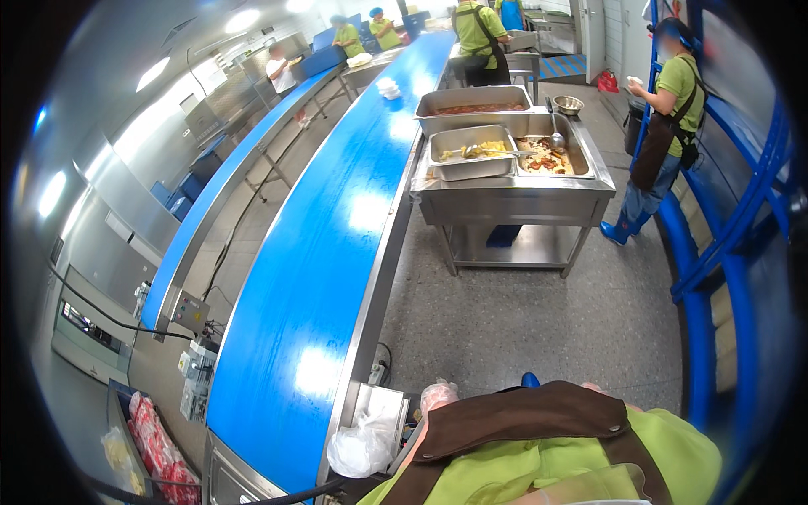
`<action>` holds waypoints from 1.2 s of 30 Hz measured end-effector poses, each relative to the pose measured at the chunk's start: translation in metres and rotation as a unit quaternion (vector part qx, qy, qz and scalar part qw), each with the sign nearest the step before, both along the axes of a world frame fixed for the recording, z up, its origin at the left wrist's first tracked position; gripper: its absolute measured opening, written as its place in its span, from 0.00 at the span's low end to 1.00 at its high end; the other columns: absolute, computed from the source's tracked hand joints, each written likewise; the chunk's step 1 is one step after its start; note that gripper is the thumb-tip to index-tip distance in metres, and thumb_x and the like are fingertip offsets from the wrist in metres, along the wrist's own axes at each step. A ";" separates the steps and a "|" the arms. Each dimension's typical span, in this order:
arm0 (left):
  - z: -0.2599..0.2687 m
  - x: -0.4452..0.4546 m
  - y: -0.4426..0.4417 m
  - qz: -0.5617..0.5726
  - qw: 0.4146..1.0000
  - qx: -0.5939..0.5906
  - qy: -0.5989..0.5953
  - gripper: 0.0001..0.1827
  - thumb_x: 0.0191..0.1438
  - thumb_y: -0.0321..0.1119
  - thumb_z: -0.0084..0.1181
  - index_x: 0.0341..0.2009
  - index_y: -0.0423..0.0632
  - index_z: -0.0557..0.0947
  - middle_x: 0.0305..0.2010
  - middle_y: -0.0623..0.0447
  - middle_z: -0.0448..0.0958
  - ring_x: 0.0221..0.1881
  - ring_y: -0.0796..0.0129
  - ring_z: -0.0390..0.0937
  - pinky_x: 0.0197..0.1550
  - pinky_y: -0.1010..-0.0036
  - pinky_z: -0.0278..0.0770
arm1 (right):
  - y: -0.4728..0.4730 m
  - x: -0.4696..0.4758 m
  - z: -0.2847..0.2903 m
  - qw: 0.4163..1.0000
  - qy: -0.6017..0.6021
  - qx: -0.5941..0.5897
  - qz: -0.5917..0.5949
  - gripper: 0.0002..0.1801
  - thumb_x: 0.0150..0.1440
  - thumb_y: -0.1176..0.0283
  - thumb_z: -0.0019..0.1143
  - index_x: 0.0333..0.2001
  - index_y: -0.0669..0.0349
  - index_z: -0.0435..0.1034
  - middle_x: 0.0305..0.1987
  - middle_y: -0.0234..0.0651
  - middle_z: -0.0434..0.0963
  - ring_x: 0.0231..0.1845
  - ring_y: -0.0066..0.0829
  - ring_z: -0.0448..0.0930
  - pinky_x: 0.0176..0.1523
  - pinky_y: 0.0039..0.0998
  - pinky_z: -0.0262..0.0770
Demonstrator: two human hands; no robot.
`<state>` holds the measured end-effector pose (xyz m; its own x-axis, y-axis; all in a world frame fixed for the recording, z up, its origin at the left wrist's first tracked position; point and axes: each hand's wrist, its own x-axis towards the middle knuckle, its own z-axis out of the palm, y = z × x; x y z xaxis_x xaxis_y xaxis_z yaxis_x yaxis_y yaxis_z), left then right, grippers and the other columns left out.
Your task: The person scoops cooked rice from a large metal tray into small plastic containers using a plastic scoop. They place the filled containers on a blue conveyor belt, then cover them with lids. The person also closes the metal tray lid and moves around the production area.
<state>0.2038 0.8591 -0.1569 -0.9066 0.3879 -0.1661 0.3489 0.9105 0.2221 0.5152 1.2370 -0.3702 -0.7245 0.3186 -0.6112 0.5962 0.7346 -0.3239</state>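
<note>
My left hand [439, 395], in a clear plastic glove, is low beside my brown apron [524, 413]. It is near the side of the blue conveyor belt [315, 252], and its fingers are too bunched and small to read. Only a sliver of my right hand [593, 386] shows past the apron's edge; the rest is hidden. To the left of my left hand, a knotted white plastic bag [361, 447] sits against a white box [380, 404] at the conveyor's end. A small stack of white containers [389, 88] stands far up the belt.
Ahead is a steel serving table [511, 201] with deep food pans [472, 165], a ladle [557, 140] and a steel bowl [568, 105]. A person [672, 107] stands right of it by blue racking [713, 252]. Another conveyor [218, 183] runs at left. Several people work at the back.
</note>
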 end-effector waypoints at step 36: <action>0.022 -0.014 -0.023 -0.035 0.996 -0.077 -0.033 0.16 0.54 0.41 0.41 0.29 0.47 0.80 0.31 0.47 0.78 0.35 0.55 0.76 0.34 0.61 0.74 | -0.012 -0.038 0.023 0.994 -0.033 0.031 0.100 0.17 0.48 0.56 0.47 0.32 0.55 0.75 0.38 0.38 0.77 0.42 0.38 0.76 0.44 0.37 0.71</action>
